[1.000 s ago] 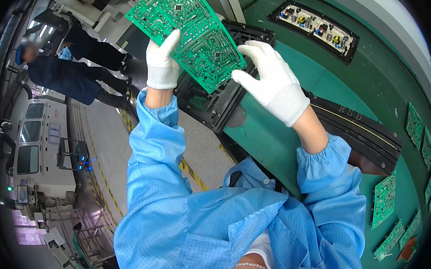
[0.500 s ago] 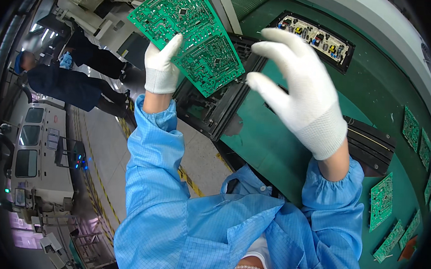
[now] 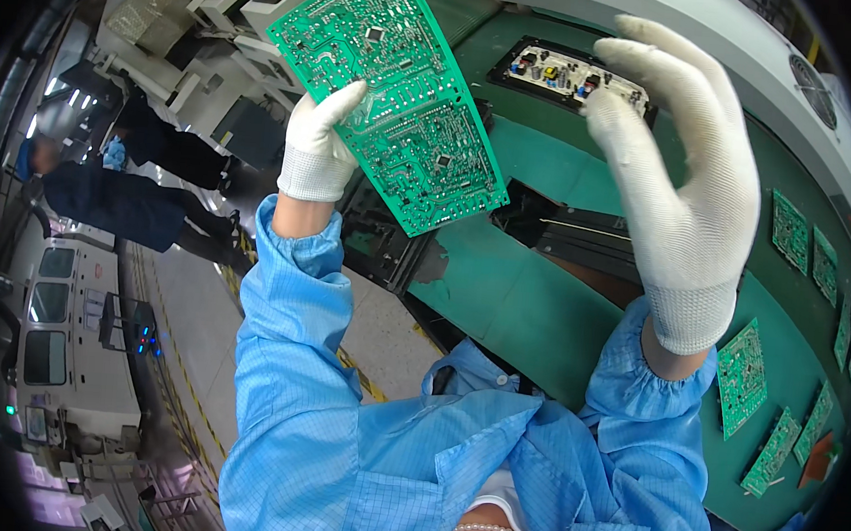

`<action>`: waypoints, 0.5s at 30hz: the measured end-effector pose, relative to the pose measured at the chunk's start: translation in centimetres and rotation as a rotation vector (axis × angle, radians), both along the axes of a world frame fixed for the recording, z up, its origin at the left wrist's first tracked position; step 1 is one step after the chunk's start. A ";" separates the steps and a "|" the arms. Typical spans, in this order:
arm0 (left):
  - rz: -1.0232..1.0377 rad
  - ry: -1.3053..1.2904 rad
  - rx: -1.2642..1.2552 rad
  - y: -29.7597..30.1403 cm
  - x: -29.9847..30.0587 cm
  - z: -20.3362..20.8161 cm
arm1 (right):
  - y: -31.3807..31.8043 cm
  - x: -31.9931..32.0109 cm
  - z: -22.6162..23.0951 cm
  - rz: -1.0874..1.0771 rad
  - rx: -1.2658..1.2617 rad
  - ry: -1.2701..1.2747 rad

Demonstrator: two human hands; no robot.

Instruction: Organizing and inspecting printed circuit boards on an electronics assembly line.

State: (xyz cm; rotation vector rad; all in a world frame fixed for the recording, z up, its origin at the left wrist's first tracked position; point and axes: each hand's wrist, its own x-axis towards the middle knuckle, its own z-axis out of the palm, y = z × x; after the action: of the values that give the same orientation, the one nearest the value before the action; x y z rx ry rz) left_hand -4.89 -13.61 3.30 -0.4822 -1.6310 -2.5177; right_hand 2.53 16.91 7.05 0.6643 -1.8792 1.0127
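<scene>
A large green circuit board (image 3: 399,81) is gripped at its left edge by my left hand (image 3: 318,149), in a white glove, with the thumb over the face. It is raised and tilted, its dense solder points and small chips toward me. My right hand (image 3: 692,200), gloved too, is raised to the right of the board and apart from it, fingers spread and holding nothing. Behind its fingertips, a populated board in a black tray (image 3: 528,73) lies on the green bench. Under the held board, a dark metal rail fixture (image 3: 374,227) is partly hidden.
Several green boards, including one nearby (image 3: 743,377), stand along the right of the green worktop (image 3: 512,301). A black rail part (image 3: 585,235) lies mid-bench. A pale machine housing (image 3: 699,23) curves behind. Across the aisle at left are two people (image 3: 120,195) and a white machine (image 3: 80,335).
My right hand has moved right, away from the held board, its fingers still spread. The board has shifted slightly right and down in my left hand's grip as the view turned.
</scene>
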 end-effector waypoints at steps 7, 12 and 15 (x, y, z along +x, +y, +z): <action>-0.043 -0.052 -0.125 3.2 -0.7 -0.6 | 2.0 0.7 0.6 -0.007 -0.229 0.081; -0.079 -0.081 -0.218 5.2 -0.9 -0.4 | 4.0 1.2 0.7 -0.051 -0.318 0.163; -0.038 -0.010 -0.422 6.5 -1.2 0.2 | 5.5 1.8 0.6 -0.087 -0.356 0.203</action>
State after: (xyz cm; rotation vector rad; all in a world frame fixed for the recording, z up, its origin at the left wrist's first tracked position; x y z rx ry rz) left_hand -6.06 -7.15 3.53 -0.5399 -2.1841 -2.1963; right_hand 4.28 22.42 7.61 0.4521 -1.4911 1.1415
